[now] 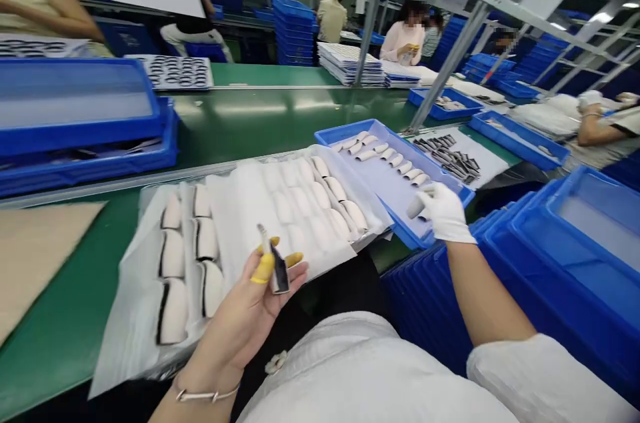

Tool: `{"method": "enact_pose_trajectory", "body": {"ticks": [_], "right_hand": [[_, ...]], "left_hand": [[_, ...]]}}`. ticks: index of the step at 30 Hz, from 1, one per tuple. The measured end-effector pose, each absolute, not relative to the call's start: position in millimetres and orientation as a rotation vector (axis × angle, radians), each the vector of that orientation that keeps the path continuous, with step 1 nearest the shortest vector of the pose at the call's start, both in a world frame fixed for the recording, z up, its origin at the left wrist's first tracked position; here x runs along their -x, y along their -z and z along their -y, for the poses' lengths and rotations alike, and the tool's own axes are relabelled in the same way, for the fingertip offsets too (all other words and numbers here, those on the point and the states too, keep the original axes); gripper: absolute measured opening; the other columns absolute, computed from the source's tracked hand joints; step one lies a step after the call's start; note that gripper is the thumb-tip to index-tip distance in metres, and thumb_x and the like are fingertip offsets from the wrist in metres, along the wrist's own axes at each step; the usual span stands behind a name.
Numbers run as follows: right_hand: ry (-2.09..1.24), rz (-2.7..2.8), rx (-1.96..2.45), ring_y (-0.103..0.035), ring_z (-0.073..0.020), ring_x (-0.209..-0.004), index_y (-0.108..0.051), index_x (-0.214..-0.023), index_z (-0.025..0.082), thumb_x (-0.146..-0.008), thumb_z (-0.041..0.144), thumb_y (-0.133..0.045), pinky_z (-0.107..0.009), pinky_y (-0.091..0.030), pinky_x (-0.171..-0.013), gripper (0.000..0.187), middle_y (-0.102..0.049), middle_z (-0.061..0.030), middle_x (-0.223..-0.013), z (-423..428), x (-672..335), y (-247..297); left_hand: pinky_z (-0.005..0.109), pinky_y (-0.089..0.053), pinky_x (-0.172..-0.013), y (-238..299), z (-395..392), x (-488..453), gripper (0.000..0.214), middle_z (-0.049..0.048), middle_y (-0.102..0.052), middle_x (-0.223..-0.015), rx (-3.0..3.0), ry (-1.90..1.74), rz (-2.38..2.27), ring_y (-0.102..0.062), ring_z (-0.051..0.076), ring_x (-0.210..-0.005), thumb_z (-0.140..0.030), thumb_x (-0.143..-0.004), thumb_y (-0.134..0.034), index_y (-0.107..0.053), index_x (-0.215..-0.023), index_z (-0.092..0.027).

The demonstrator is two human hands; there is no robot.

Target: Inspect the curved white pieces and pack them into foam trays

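Note:
My left hand (255, 306), with yellow finger cots, is palm up and pinches a small dark flat part (279, 269) between thumb and fingers, just in front of a white foam sheet (240, 209) lined with white curved pieces. My right hand (443, 209) wears a white glove and is closed on one white curved piece (415, 207) at the near edge of a blue tray (345, 133). That tray holds a row of the same white pieces (385, 153). Some pieces on the foam sheet's left have black edges (173, 256).
A green conveyor belt (260, 116) runs across behind the sheet. Blue trays (80, 116) stand stacked at left, blue bins (575, 256) at right. Dark small parts (450, 156) lie on a white sheet beyond the tray. A brown board (35, 249) lies left. Other people work behind.

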State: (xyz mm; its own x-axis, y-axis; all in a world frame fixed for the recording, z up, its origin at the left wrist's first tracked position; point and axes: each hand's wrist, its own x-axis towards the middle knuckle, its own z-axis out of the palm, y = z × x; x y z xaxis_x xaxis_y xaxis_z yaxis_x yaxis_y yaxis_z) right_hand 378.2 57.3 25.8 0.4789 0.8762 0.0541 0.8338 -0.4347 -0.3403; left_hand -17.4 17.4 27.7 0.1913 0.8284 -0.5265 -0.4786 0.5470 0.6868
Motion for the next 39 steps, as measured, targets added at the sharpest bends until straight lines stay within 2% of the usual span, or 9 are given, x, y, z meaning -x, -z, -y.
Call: {"method": "enact_pose_trajectory", "body": {"ticks": [2, 4, 6, 9, 14, 20, 34, 37, 39], "right_hand": [[-0.257, 1.193, 1.882, -0.06, -0.0165, -0.063, -0.059, -0.113, 0.015, -0.095, 0.039, -0.054, -0.028, -0.049, -0.06, 0.031, -0.066, -0.0044, -0.074, -54, -353, -50], [-0.504, 1.09, 1.479, -0.05, -0.013, -0.05, -0.062, -0.1, 0.018, -0.085, 0.043, -0.068, -0.024, -0.041, -0.046, 0.03, -0.055, 0.0027, -0.058, -50, -320, -70], [-0.88, 1.11, 1.299, -0.048, -0.0106, -0.046, -0.062, -0.092, 0.019, -0.077, 0.041, -0.077, -0.022, -0.039, -0.044, 0.03, -0.053, 0.0052, -0.054, -47, -284, -79], [-1.345, 1.178, 1.206, -0.047, -0.0088, -0.042, -0.061, -0.089, 0.019, -0.076, 0.041, -0.079, -0.02, -0.039, -0.043, 0.031, -0.051, 0.0071, -0.049, -47, -235, -71], [-1.614, 1.179, 1.151, -0.044, -0.0061, -0.042, -0.058, -0.085, 0.017, -0.076, 0.043, -0.078, -0.017, -0.036, -0.042, 0.034, -0.051, 0.0078, -0.049, -50, -195, -43], [-1.685, 1.181, 1.143, -0.043, -0.0061, -0.043, -0.058, -0.086, 0.017, -0.074, 0.046, -0.08, -0.017, -0.036, -0.042, 0.039, -0.05, 0.0077, -0.05, -49, -189, -40], [-1.603, 1.276, 1.135, -0.045, -0.0067, -0.046, -0.058, -0.087, 0.016, -0.077, 0.047, -0.077, -0.019, -0.039, -0.046, 0.037, -0.052, 0.0069, -0.055, -50, -189, -39], [-1.517, 1.309, 1.176, -0.052, -0.0082, -0.053, -0.06, -0.089, 0.016, -0.08, 0.046, -0.073, -0.022, -0.045, -0.051, 0.034, -0.06, 0.0025, -0.068, -48, -184, -41], [-1.382, 1.387, 1.198, -0.061, -0.0124, -0.07, -0.062, -0.094, 0.016, -0.083, 0.044, -0.071, -0.026, -0.052, -0.064, 0.032, -0.066, -0.0029, -0.086, -45, -181, -40]], "left_hand": [[0.036, -0.06, -0.09, -31, -14, 11, 0.035, 0.0134, -0.074, -0.11, -0.461, -0.907, -1.002, -0.073, 0.024, -0.101, -0.036, -0.098, -0.055, -0.05, -0.131, -0.024], [0.035, -0.059, -0.089, -32, -11, 4, 0.039, 0.0134, -0.073, -0.11, -0.524, -0.863, -0.982, -0.073, 0.025, -0.103, -0.04, -0.097, -0.057, -0.047, -0.131, -0.024], [0.034, -0.059, -0.086, -33, -9, -4, 0.043, 0.013, -0.073, -0.109, -0.592, -0.826, -0.964, -0.073, 0.025, -0.102, -0.045, -0.095, -0.059, -0.046, -0.13, -0.024], [0.034, -0.059, -0.082, -33, -5, -13, 0.051, 0.0118, -0.072, -0.106, -0.667, -0.806, -0.957, -0.073, 0.024, -0.097, -0.053, -0.089, -0.064, -0.048, -0.128, -0.023], [0.03, -0.056, -0.076, -33, 1, -17, 0.057, 0.0092, -0.07, -0.111, -0.714, -0.798, -0.901, -0.071, 0.023, -0.099, -0.059, -0.086, -0.065, -0.049, -0.127, -0.023], [0.035, -0.056, -0.084, -29, 1, -15, 0.057, 0.0104, -0.07, -0.115, -0.71, -0.773, -0.862, -0.072, 0.023, -0.1, -0.06, -0.089, -0.061, -0.046, -0.13, -0.025], [0.035, -0.058, -0.082, -26, 2, -13, 0.058, 0.0118, -0.071, -0.11, -0.758, -0.721, -0.82, -0.072, 0.023, -0.097, -0.062, -0.088, -0.06, -0.046, -0.128, -0.023], [0.033, -0.059, -0.08, -25, 3, -13, 0.056, 0.0098, -0.072, -0.106, -0.745, -0.738, -0.808, -0.073, 0.022, -0.093, -0.061, -0.088, -0.06, -0.047, -0.127, -0.023], [0.031, -0.059, -0.078, -23, 3, -13, 0.055, 0.0085, -0.072, -0.103, -0.713, -0.77, -0.794, -0.073, 0.02, -0.09, -0.061, -0.088, -0.061, -0.049, -0.125, -0.023]]}}
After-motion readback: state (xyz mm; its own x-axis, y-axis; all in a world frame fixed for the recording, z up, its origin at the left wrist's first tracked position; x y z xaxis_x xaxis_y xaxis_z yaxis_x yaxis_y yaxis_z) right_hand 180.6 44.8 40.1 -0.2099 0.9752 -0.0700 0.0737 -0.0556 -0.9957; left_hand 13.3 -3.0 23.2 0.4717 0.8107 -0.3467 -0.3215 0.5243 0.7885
